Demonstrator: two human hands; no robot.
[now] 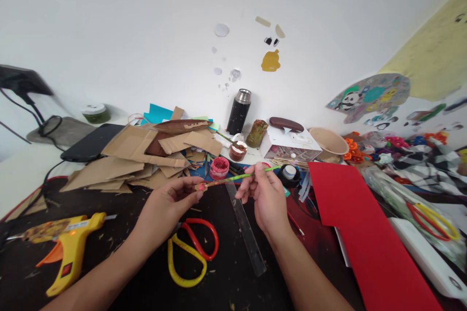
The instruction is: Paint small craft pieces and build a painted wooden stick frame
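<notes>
Red card lies right of the clear ruler, cardboard pile beyond it to the left, with the right hand right of the ruler's far end and the left hand to its left, both pinching. Yellow-and-red scissors sit just left of the ruler, open pink paint pot just past its far end, green-handled brush gripped by the right fingers, its tip at a small tan piece held by the left fingertips, left of the ruler's far end; piece looks part done, pink on it but some tan bare, far side can't tell
</notes>
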